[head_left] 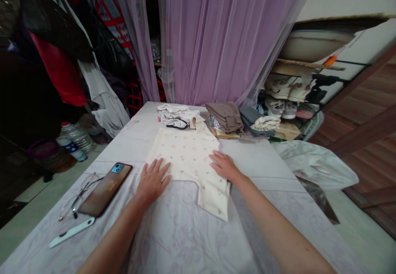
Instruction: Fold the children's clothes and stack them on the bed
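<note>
A small cream shirt (185, 152) with faint coloured dots lies spread on the cloth-covered table (185, 232). One sleeve points toward me on the right, and its collar end is at the right side. My left hand (154, 180) rests flat with fingers spread, its fingertips on the shirt's near left edge. My right hand (225, 166) lies with fingers stretched over the shirt's right side. Neither hand grips anything. Just behind the shirt sits a loose heap of white clothes (177, 115).
Folded brown clothes (227, 117) and dark grey clothes (252, 119) are stacked at the far right. Left on the table are a phone (107, 189), glasses (82, 193) and a pale green-handled item (71, 232). A purple curtain (210, 38) hangs behind; a shoe rack (291, 88) stands at right.
</note>
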A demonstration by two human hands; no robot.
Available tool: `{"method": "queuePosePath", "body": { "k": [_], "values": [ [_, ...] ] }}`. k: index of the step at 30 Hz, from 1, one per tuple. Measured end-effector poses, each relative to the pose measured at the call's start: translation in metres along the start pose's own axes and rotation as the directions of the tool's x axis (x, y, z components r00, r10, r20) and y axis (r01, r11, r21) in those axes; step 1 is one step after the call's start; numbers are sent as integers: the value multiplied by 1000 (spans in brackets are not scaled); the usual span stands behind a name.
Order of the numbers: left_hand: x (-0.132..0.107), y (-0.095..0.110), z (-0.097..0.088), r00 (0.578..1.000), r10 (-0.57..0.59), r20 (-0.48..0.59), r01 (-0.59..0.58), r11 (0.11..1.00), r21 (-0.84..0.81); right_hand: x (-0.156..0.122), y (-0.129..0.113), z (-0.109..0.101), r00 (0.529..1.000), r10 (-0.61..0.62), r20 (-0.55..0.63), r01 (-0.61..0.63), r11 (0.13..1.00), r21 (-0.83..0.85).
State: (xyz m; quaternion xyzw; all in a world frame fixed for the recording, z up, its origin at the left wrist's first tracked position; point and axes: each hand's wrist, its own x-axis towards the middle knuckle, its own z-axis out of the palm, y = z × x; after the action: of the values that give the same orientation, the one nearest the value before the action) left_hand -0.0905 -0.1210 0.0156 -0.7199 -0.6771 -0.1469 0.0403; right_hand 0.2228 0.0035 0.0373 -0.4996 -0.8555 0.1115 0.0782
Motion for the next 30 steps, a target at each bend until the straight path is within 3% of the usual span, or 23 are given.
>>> {"method": "queuePosePath", "body": {
  "k": [4, 8, 12, 16, 21, 25, 28, 30],
  "values": [
    [-5, 8, -6, 998, -24, 65, 22, 999, 25, -25, 19, 7, 972, 122, -202, -80, 976, 203],
    [-18, 42, -11, 983, 150, 106, -146, 988, -52, -59, 29, 18, 926, 189, -326, -86, 948, 305],
    [-19, 86, -14, 925, 359, 123, -343, 930, -133, -87, 30, 23, 946, 138, -293, -54, 959, 277],
    [-5, 105, -15, 879, 435, 198, -395, 894, -211, -99, 24, 19, 976, 25, -215, 19, 980, 199],
    [12, 104, -9, 896, 377, 235, -253, 868, -428, -103, 17, 12, 978, -27, -208, 78, 967, 242],
    [24, 105, -6, 944, 228, 237, -1, 723, -691, -104, 14, 5, 957, -25, -290, 159, 879, 449],
    [36, 105, -6, 954, 106, 279, 170, 577, -799, -100, 11, -3, 956, 146, -253, 76, 712, 698],
    [46, 106, -7, 948, 44, 315, 246, 527, -813, -92, 8, -11, 941, 291, -171, -5, 519, 855]
  ]
}}
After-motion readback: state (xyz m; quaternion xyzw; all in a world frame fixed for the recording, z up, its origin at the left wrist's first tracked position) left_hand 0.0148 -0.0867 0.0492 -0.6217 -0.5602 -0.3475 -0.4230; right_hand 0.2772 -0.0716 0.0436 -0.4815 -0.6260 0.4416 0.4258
